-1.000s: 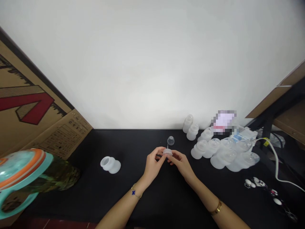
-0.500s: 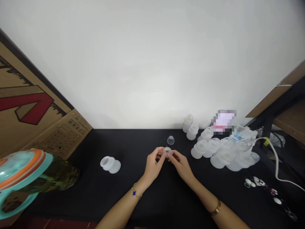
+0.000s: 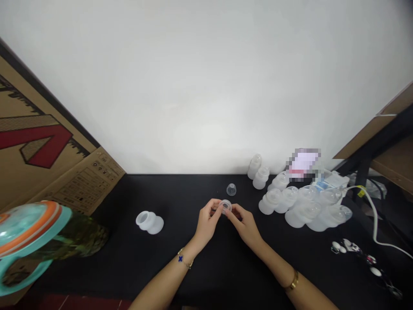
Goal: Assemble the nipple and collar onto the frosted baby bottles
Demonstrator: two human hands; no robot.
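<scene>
Between the left hand [image 3: 208,218] and the right hand [image 3: 242,223], a ring [image 3: 226,205] is sitting, both hands pinching its edges; it is looking round and translucent, showing a pale rim.

5 o'clock: bare left hand [image 3: 207,220] and bare right hand [image 3: 245,226] partly hide a translucent round plastic ring [image 3: 227,203] | 8 o'clock: turquoise-and-orange-lidded plastic jug [image 3: 58,237], edge-cut | 3 o'clock: pinkish rectangular panel [image 3: 303,162] we cannot identify through pixelation

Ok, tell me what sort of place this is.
Probably a small indoor workspace, though I can't be sure: a black table, a cluster of similar translucent bottles on its right side, and printed cardboard at the left.
</scene>
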